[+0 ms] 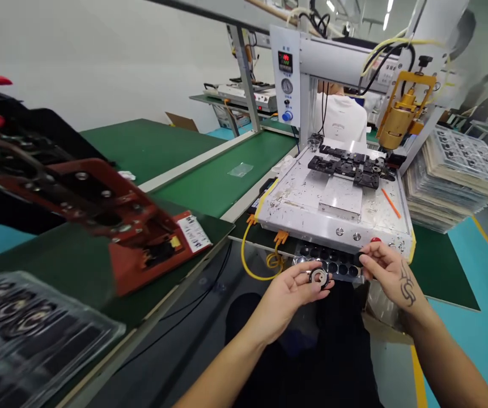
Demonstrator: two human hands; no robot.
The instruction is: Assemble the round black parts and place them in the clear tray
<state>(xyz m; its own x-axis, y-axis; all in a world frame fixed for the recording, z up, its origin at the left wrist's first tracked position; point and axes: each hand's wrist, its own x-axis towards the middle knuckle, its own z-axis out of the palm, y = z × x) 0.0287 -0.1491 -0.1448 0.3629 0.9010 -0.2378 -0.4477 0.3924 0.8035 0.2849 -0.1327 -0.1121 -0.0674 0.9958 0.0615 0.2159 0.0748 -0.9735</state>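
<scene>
My left hand (284, 303) is closed on a small round part (319, 277) with a black rim and a pale, metallic-looking ring inside. Between the thumb and fingers of my right hand (390, 276) is a small black disc (359, 259). The two hands are apart, with the round part lower and left of the disc. Just behind them, below the machine's front edge, a clear plastic tray (357, 277) carries rows of black discs. My fingers partly cover the tray.
A white bench machine (298, 204) with a black fixture (349, 164) and brass-coloured head (394, 127) stands ahead. Stacked trays (448, 187) rise to its right. On the left are a red press (141, 266) and a clear parts tray (77, 334). Yellow cables (247, 260) hang in front. Someone in white (343, 119) sits behind.
</scene>
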